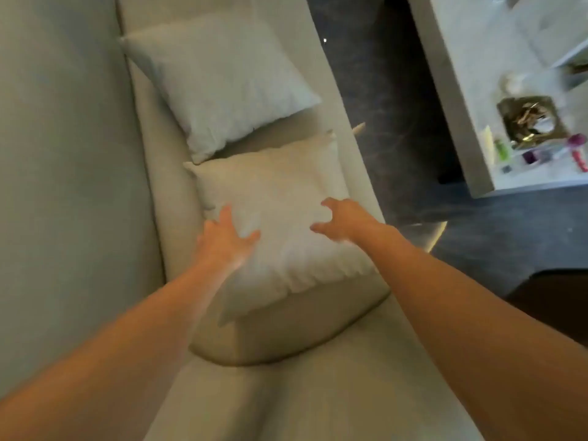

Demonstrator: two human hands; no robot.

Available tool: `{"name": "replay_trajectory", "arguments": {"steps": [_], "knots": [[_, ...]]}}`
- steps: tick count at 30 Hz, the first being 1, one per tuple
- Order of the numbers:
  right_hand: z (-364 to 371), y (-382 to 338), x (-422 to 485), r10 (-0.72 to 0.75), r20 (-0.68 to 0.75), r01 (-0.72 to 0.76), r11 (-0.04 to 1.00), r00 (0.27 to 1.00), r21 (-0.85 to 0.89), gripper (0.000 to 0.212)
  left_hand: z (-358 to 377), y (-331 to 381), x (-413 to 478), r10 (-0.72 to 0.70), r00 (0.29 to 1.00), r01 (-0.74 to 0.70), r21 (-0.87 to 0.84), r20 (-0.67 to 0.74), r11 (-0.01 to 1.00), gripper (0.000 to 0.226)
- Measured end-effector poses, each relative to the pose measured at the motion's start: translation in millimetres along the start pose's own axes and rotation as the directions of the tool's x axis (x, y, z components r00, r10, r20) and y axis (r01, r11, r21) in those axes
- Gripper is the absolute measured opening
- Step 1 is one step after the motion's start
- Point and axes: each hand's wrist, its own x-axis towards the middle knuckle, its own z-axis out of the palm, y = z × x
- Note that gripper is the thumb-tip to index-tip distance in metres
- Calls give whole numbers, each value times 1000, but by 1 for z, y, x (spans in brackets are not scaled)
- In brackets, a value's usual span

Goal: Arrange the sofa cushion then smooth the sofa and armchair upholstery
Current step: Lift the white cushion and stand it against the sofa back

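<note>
Cushion work reads to us as early stage, nothing finished. We see two pale cushions on the sofa seat point(318, 393): the near cushion point(280, 224) lies flat in the middle of the seat, slightly skewed, not propped against the backrest point(63, 186); the far cushion point(219, 81) lies beyond it, angled, one corner just about meeting the near one's far-left corner. Neither stands upright, so we judge the arranging step as not yet done. Smoothing of the sofa looks untouched too: the seat shows a raised hump just under the near cushion's front edge plus soft creases closer to us. Armchair is not in view, so we cannot say anything on its state. Off to the right, across the dark floor point(397, 122), a pale table point(471, 100) carries small clutter, too blurred to name.

Hands: left hand point(224, 238) is spread wide, fingers fanned, palm down on the near cushion's left part, seemingly touching the fabric. Right hand point(342, 222) is open but curled claw-like, thumb and fingers apart, over the cushion's right part; contact or just above, we cannot tell, motion blur. Neither hand grips anything yet. We judge both are poised to grab the near cushion by its two sides.
</note>
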Motion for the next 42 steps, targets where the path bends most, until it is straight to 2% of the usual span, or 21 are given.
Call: {"name": "replay_trajectory", "arguments": {"steps": [2,4,6,8,12,14,16,18,21,24,26,27,30,32,33,36,37,38,40,42], "knots": [[15,16,43,45,-88,-38,996,995,82,89,33,12,37,-75,993,65,-107,-93,992,100],[41,30,76,114,-133,-79,967,985,243,92,65,18,62,-142,974,119,-131,-178,984,103],[68,41,97,155,-182,-78,925,971,373,89,92,7,74,-82,939,46,-115,-333,992,97],[81,48,108,195,-250,-72,900,948,430,86,96,-6,79,39,904,-112,-146,-425,983,86],[76,34,111,249,-231,-111,869,940,482,77,48,-18,82,266,911,-325,-151,-316,933,52],[77,12,103,224,-207,-74,828,952,556,70,2,-19,75,310,910,-371,-206,-275,905,34],[89,-20,92,172,-170,-29,780,970,625,62,-53,-20,63,331,902,-391,-198,-277,899,17],[110,-65,85,136,-77,-43,712,988,701,59,-103,-21,46,403,866,-444,-86,-294,892,14],[143,-149,76,108,190,-218,514,976,829,68,-151,-31,16,511,829,-485,160,-230,860,24],[156,-206,84,53,310,-305,392,949,868,77,-173,-46,12,473,856,-411,278,-210,868,20],[149,-213,95,84,330,-334,421,940,843,78,-187,-46,23,400,888,-347,241,-226,907,18],[141,-209,99,75,333,-330,442,940,834,71,-193,-43,29,365,909,-313,251,-201,916,17],[109,-176,120,-57,312,-235,531,949,814,40,-210,-19,52,256,966,-234,489,22,841,28],[69,-154,146,-22,207,-161,549,978,820,48,-225,14,88,200,974,-222,591,104,775,47],[45,-146,160,22,112,-105,550,993,828,52,-232,33,110,209,973,-227,595,101,771,52],[-35,-131,207,123,-240,113,623,963,774,56,-237,85,194,293,954,-243,411,-63,879,39],[-57,-131,220,118,-317,162,665,941,729,60,-234,94,226,270,955,-220,314,-123,923,35],[-75,-131,234,90,-360,193,711,929,676,65,-231,98,256,197,965,-157,223,-173,962,40],[-93,-137,262,26,-365,216,766,931,606,77,-222,94,307,-36,982,47,58,-184,997,76],[-86,-144,290,18,-334,199,772,943,604,90,-206,80,342,-195,973,181,-117,-120,977,105]]}}
